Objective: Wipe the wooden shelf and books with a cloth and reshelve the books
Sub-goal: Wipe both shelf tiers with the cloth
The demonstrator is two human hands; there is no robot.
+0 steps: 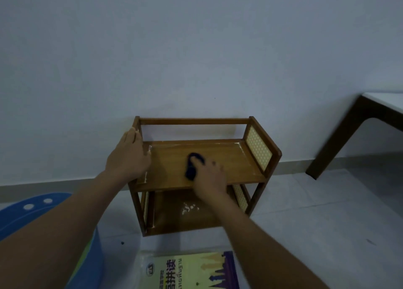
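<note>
Head view is showing the right hand (210,177) pressing a dark blue cloth (194,165) onto the two-tier wooden shelf (222,158), grip grasping the cloth; the left hand (128,155), grip released, is bracing the shelf's left side. Yellow paperback book (192,271) is lying on the floor before the shelf. Keep wiping with even strokes toward the corners.

dim room, pale wall (196,48), grey floor (327,212), dark table (340,140).

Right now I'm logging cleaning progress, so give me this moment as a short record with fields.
shelf: wooden shelf, two tiers, against the wall, no books on it
left hand: left hand rests on the shelf's left side panel
right hand: right hand presses the dark cloth on the top tier
lower tier: white specks
book: yellow book on the floor in front
</note>
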